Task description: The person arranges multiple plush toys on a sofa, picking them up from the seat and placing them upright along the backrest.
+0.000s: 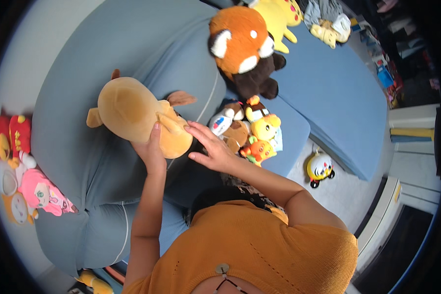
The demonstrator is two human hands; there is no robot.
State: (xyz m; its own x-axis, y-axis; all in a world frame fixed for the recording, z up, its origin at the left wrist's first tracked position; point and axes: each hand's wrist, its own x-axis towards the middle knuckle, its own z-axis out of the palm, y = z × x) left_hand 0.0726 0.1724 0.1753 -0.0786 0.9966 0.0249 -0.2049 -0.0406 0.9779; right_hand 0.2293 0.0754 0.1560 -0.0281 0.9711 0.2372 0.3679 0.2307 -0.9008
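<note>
A tan plush animal toy (130, 108) with a large rounded head, small ears and a brown tail is held up over the blue-grey sofa. My left hand (150, 149) grips it from below, thumb on its body and fingers hidden beneath the head. My right hand (215, 149) rests its fingertips against the toy's lower body, with the fingers spread and the thumb apart. The toy's face is turned out of sight. Beyond my right hand several small plush toys (262, 128) sit in a group on the sofa seat.
A large red panda plush (239, 38) and a yellow plush (275, 22) lean at the far side. Along the left edge are a red plush (20, 136) and a pink-haired doll (38, 193). A white and yellow round toy (319, 167) is on the floor by the sofa (338, 92).
</note>
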